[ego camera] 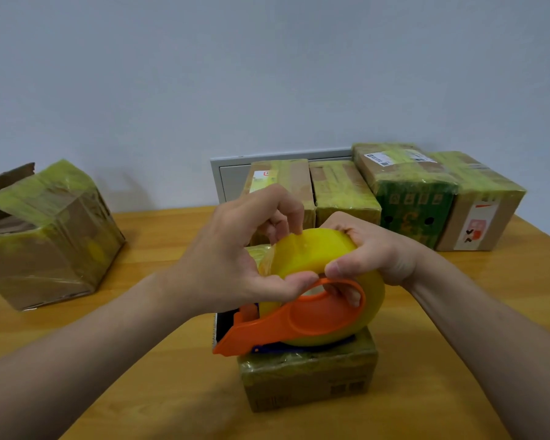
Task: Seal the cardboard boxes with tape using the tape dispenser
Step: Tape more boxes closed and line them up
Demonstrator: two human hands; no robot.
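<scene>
One orange dispenser point(311, 315), fat yellow roll point(318, 252), over taped box point(308, 379).

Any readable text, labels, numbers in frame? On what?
"3" (likely, blurry): green box, front face.
White labels on green box top: too small to read.
Red-white sticker on right box: blurred.
Label on back box: blurred.
Codes on front box: unreadable.

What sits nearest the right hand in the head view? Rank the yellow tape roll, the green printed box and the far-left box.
1. Yellow tape roll: held in the right hand.
2. Green printed box: just behind, to the right.
3. Far-left box: far off, on the left.
</scene>
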